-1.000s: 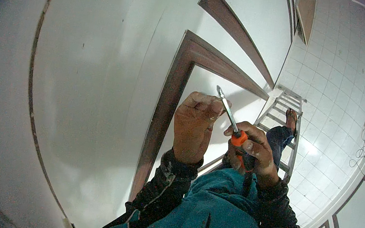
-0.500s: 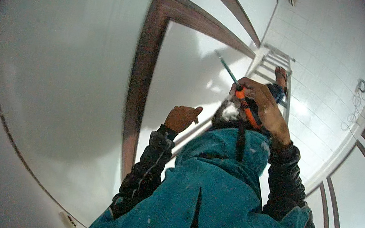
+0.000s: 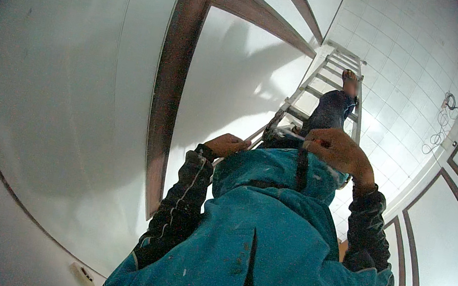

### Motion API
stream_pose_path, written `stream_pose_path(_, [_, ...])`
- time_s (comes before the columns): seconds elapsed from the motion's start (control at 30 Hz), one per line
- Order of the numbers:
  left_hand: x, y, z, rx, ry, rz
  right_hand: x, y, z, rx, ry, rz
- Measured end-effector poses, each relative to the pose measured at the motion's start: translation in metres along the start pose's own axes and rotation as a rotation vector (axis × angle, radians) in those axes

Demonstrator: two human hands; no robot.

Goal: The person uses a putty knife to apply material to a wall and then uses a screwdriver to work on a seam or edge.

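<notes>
My right hand (image 3: 334,149) is closed in front of my waist, above the ladder. A thin pale shaft (image 3: 291,134) sticks out to its left, blurred; it belongs to the screwdriver, whose orange and black handle is now hidden by the hand. Beside the left edge of my teal shirt (image 3: 281,230), my left hand (image 3: 227,144) has its fingers curled together, close to the ladder's side rail. Whether it grips anything is hidden. Below me, a bare foot (image 3: 350,81) stands on a rung of the metal ladder (image 3: 314,92).
On the left rises a white wall (image 3: 70,80) with a brown trim frame (image 3: 171,85). Far below lies a white tiled floor (image 3: 388,60) with a coiled cable (image 3: 449,102) at its right side. More panelled wall (image 3: 457,227) stands at the right.
My right hand has come down and closer to my waist, turning so the screwdriver's handle no longer shows. My left hand has shifted slightly, its thumb no longer sticking out. More of the ladder and leg shows.
</notes>
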State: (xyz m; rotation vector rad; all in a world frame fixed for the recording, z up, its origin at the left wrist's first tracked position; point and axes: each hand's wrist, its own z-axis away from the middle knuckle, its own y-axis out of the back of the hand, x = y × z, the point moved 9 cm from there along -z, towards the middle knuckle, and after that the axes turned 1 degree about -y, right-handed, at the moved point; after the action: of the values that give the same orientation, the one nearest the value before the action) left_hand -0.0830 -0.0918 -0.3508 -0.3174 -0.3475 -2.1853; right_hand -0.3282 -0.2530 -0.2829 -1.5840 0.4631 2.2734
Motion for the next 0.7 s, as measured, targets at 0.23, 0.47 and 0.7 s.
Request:
stream_pose_path(0.23, [0.015, 0.009, 0.044, -0.048, -0.323, 0.353, -0.03, -0.05, -0.038, -0.123, 0.185, 0.355])
stream_pose_path(0.47, [0.031, 0.013, 0.069, 0.362, -0.217, 0.582, -0.039, -0.082, -0.055, -0.209, 0.227, 0.412])
stream_pose_path(0.7, [0.037, 0.009, 0.086, 0.663, -0.41, -0.184, -0.03, -0.102, -0.058, -0.382, 0.193, 0.304])
